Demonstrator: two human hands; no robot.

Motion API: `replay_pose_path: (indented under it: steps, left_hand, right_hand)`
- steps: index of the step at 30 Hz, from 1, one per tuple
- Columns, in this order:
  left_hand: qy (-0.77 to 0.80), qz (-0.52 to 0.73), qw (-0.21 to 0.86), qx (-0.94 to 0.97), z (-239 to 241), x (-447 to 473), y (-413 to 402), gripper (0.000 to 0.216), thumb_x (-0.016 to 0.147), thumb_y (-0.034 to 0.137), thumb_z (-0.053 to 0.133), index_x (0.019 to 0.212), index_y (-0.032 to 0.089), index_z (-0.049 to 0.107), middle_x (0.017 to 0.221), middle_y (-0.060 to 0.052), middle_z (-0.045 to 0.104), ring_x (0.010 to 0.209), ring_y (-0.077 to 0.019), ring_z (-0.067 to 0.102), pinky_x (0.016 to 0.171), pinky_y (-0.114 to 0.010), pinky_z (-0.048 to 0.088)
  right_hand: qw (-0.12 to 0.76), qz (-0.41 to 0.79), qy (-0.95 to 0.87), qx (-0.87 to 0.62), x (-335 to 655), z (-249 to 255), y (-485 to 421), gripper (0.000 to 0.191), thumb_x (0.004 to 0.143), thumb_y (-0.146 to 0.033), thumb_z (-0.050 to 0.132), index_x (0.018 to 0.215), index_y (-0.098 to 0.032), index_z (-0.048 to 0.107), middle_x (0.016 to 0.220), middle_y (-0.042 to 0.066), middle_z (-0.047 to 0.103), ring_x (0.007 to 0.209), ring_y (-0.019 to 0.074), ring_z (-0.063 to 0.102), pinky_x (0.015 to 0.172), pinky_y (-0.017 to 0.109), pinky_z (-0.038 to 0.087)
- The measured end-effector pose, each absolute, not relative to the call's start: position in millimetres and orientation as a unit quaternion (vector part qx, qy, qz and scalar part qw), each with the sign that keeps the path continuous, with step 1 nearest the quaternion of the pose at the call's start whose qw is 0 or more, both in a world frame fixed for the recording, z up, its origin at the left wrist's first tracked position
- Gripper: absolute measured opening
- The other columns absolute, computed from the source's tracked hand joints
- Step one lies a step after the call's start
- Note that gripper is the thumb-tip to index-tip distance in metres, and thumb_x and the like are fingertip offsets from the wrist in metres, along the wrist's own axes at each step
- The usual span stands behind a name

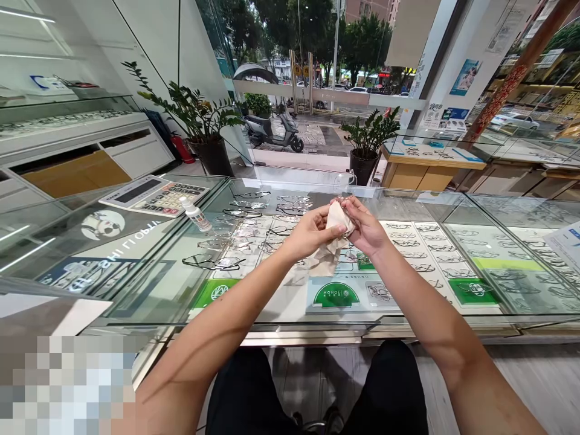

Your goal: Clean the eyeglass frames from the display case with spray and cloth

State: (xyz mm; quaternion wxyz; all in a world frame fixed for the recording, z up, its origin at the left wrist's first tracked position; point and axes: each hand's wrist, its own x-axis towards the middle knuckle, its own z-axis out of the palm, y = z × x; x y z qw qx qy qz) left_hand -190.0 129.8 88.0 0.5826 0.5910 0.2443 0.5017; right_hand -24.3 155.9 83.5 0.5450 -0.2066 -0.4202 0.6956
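In front of me, above the glass counter (281,302), my two hands meet around a pale beige cleaning cloth (338,219). My left hand (312,232) pinches the cloth, and a loose end hangs below it. A pair of thin-rimmed eyeglasses (345,180) sticks up beyond the fingers, with one clear lens showing. My right hand (369,231) is closed on the eyeglasses at the cloth's right side; the cloth and fingers hide the rest of the frame. Several eyeglasses (214,262) lie on the counter left of my hands.
A small white spray bottle (196,215) and a large calculator (154,196) are on the counter's left. Rows of frames (410,244) fill the showcase. Potted plants (212,154) flank the glass front. A pale sheet (566,241) lies at the right edge.
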Motion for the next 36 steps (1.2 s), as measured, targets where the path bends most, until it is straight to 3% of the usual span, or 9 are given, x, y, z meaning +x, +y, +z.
replay_pose_path:
  steps: [5,9,12,18,22,27,31,36]
  left_hand:
    - [0.279,0.533,0.535,0.592,86.5,-189.4,128.4,0.060,0.071,0.059,0.100,0.104,0.015,0.074,0.082,-0.001,0.069,0.068,-0.0127,0.057,0.064,-0.023,0.046]
    - [0.305,0.538,0.481,0.621,87.6,-194.7,129.6,0.062,0.086,0.076,0.081,0.083,0.016,0.068,0.070,-0.001,0.063,0.061,-0.0126,0.050,0.058,-0.025,0.041]
    - [0.300,0.519,0.465,0.651,89.3,-200.8,132.9,0.068,0.088,0.082,0.075,0.076,0.016,0.065,0.069,-0.001,0.061,0.064,-0.0136,0.051,0.063,-0.026,0.042]
    - [0.241,0.430,0.534,0.687,95.1,-212.1,136.1,0.056,0.087,0.068,0.085,0.090,0.015,0.069,0.077,-0.002,0.062,0.067,-0.0133,0.052,0.062,-0.025,0.042]
    - [0.245,0.436,0.535,0.681,94.0,-210.8,134.8,0.056,0.079,0.057,0.096,0.105,0.013,0.071,0.082,-0.001,0.064,0.069,-0.0131,0.054,0.063,-0.024,0.042]
    - [0.289,0.478,0.493,0.667,87.7,-203.3,132.6,0.065,0.083,0.065,0.089,0.116,0.012,0.070,0.081,-0.001,0.066,0.067,-0.0136,0.055,0.061,-0.023,0.042]
    - [0.297,0.517,0.453,0.663,88.3,-198.5,129.7,0.062,0.088,0.075,0.080,0.093,0.015,0.067,0.073,-0.001,0.064,0.063,-0.0130,0.053,0.060,-0.024,0.042]
    - [0.293,0.540,0.441,0.655,90.3,-197.2,129.3,0.067,0.091,0.080,0.072,0.075,0.016,0.061,0.067,0.000,0.058,0.062,-0.0117,0.047,0.060,-0.024,0.040]
  right_hand:
    - [0.551,0.677,-0.443,-0.206,-25.5,83.1,153.2,0.034,0.073,-0.039,0.103,0.087,-0.026,0.075,0.110,-0.002,0.083,0.095,0.0148,0.075,0.081,0.024,0.063]
    - [0.549,0.659,-0.475,-0.195,-22.0,85.8,153.0,0.031,0.073,-0.038,0.104,0.087,-0.027,0.078,0.113,-0.002,0.084,0.106,0.0154,0.076,0.095,0.026,0.063]
    - [0.534,0.657,-0.489,-0.212,-17.9,87.3,155.1,0.031,0.073,-0.040,0.102,0.086,-0.025,0.079,0.119,0.001,0.084,0.105,0.0170,0.077,0.089,0.027,0.065]
    - [0.537,0.660,-0.478,-0.219,-12.8,87.4,161.1,0.036,0.066,-0.044,0.107,0.083,-0.025,0.081,0.116,0.000,0.084,0.097,0.0144,0.076,0.079,0.022,0.064]
    - [0.531,0.663,-0.482,-0.214,-14.3,86.7,162.2,0.036,0.066,-0.046,0.107,0.084,-0.026,0.084,0.110,-0.001,0.084,0.091,0.0129,0.074,0.076,0.021,0.062]
    - [0.540,0.625,-0.527,-0.202,-15.5,84.5,162.7,0.029,0.074,-0.046,0.103,0.088,-0.028,0.087,0.109,-0.002,0.084,0.103,0.0153,0.074,0.096,0.027,0.060]
    - [0.540,0.604,-0.548,-0.207,-16.8,82.7,160.8,0.030,0.075,-0.048,0.102,0.091,-0.029,0.086,0.113,0.000,0.084,0.112,0.0188,0.074,0.106,0.032,0.058]
    - [0.534,0.647,-0.499,-0.218,-18.6,81.9,158.0,0.035,0.069,-0.048,0.105,0.086,-0.027,0.082,0.116,0.000,0.084,0.105,0.0178,0.075,0.092,0.029,0.062]
